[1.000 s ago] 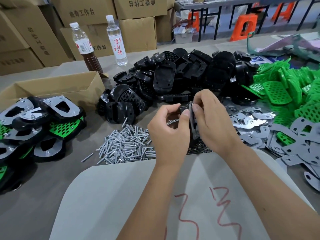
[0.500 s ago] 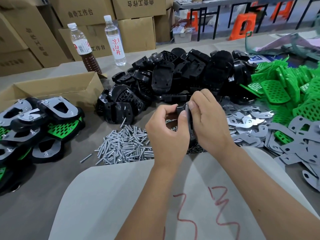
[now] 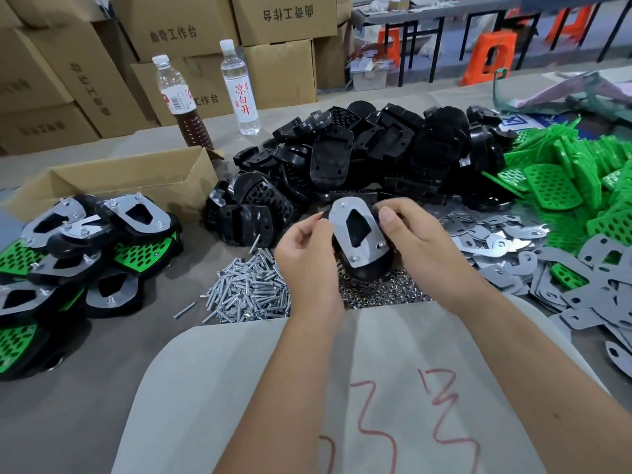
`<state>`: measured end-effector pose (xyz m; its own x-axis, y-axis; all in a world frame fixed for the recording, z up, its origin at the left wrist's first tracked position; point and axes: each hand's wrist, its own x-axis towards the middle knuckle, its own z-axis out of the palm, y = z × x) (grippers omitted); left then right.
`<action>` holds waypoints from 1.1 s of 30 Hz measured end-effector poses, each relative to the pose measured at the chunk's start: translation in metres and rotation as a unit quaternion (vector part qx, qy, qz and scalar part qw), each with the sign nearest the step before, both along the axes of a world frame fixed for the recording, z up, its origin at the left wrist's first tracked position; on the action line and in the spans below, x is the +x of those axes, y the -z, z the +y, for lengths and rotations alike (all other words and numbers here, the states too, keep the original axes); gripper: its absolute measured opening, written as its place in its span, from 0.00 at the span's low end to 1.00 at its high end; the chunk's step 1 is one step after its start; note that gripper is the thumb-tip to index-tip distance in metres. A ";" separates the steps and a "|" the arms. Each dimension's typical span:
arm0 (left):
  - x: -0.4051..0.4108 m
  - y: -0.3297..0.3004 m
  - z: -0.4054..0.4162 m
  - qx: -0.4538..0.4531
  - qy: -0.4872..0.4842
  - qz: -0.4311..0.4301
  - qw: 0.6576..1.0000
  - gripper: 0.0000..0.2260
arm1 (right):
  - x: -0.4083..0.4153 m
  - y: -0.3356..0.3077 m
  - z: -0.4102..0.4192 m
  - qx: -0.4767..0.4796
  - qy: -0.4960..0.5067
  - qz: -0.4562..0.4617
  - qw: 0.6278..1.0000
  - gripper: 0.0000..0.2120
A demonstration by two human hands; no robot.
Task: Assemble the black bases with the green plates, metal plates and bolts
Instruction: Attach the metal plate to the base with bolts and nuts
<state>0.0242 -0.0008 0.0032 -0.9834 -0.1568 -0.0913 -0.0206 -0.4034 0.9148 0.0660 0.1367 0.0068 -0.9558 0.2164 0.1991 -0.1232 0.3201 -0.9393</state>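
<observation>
A black base (image 3: 367, 265) with a metal plate (image 3: 355, 230) laid on its upper face is held above the table, between both hands, with the plate turned toward the camera. 2 bolt ends show at the plate's lower edge. The right hand (image 3: 420, 241) grips the part from its right side, thumb pressed on the plate's upper right corner and the other fingers curled behind the base. The left hand (image 3: 307, 254) sits at the part's left edge, fingers curled, its fingertips touching the plate's rim near the top; whether it pinches something small there cannot be told.

Directly beneath the part lies a heap of nuts (image 3: 376, 292), and just left of that a pile of bolts (image 3: 249, 292). Behind is a mound of loose black bases (image 3: 376, 155). To the right lie loose metal plates (image 3: 513, 248) and green plates (image 3: 564, 179). At the far left, finished assemblies (image 3: 85, 248) are stacked in front of a cardboard box (image 3: 130, 179), with 2 bottles (image 3: 208, 90) behind.
</observation>
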 end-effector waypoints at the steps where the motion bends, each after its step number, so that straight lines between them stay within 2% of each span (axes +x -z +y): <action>1: -0.001 -0.002 -0.002 0.028 0.016 -0.007 0.999 0.02 | 0.000 -0.001 -0.002 -0.036 -0.020 -0.007 0.999 0.10; 3: -0.003 -0.004 -0.005 0.056 0.041 -0.008 0.998 0.03 | -0.001 -0.001 -0.004 -0.092 -0.056 -0.022 0.994 0.08; 14: -0.010 -0.006 -0.014 0.023 0.089 -0.042 0.995 0.05 | 0.001 0.002 -0.002 -0.078 -0.047 -0.007 0.996 0.04; 16: -0.011 -0.009 -0.014 0.053 0.082 -0.068 0.993 0.05 | 0.002 0.001 -0.006 -0.079 -0.048 -0.004 0.996 0.06; 20: -0.013 -0.018 -0.023 0.101 0.015 -0.090 0.991 0.06 | 0.003 -0.004 -0.018 -0.160 -0.133 -0.023 0.978 0.13; 23: -0.016 -0.021 -0.043 0.028 -0.026 -0.034 0.999 0.03 | -0.003 -0.005 -0.040 -0.201 -0.117 -0.002 0.973 0.10; 25: -0.016 -0.025 -0.064 -0.121 -0.083 0.042 0.988 0.01 | -0.011 -0.009 -0.061 -0.223 -0.115 -0.004 0.968 0.10; 26: -0.016 -0.028 -0.076 -0.207 -0.120 0.081 0.968 0.02 | -0.016 -0.013 -0.073 -0.220 -0.127 -0.006 0.967 0.10; 28: -0.014 -0.034 -0.102 -0.323 -0.208 0.140 0.912 0.05 | -0.031 -0.023 -0.103 -0.185 -0.147 0.006 0.972 0.11; 29: -0.012 -0.037 -0.112 -0.340 -0.249 0.160 0.893 0.05 | -0.039 -0.029 -0.118 -0.150 -0.140 0.027 0.978 0.11; 31: -0.011 -0.040 -0.133 -0.321 -0.318 0.179 0.874 0.08 | -0.057 -0.040 -0.154 -0.028 -0.091 0.121 0.988 0.15; 33: -0.012 -0.043 -0.151 -0.292 -0.370 0.165 0.867 0.12 | -0.076 -0.054 -0.193 0.088 -0.049 0.238 0.966 0.19</action>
